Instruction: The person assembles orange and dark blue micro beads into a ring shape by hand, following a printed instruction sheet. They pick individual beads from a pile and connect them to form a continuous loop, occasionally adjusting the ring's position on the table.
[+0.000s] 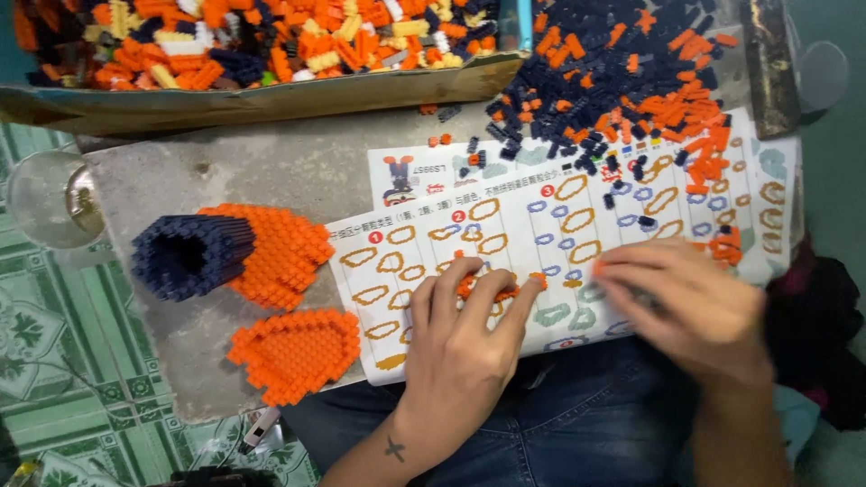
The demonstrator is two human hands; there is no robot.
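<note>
cardboard tray – mixed bricks | glass – perhaps empty | green floor tiles

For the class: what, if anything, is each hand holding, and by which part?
The left hand pinches a small orange brick piece by its edges against the instruction sheet. The right hand is blurred; whether it holds anything cannot be told.
</note>
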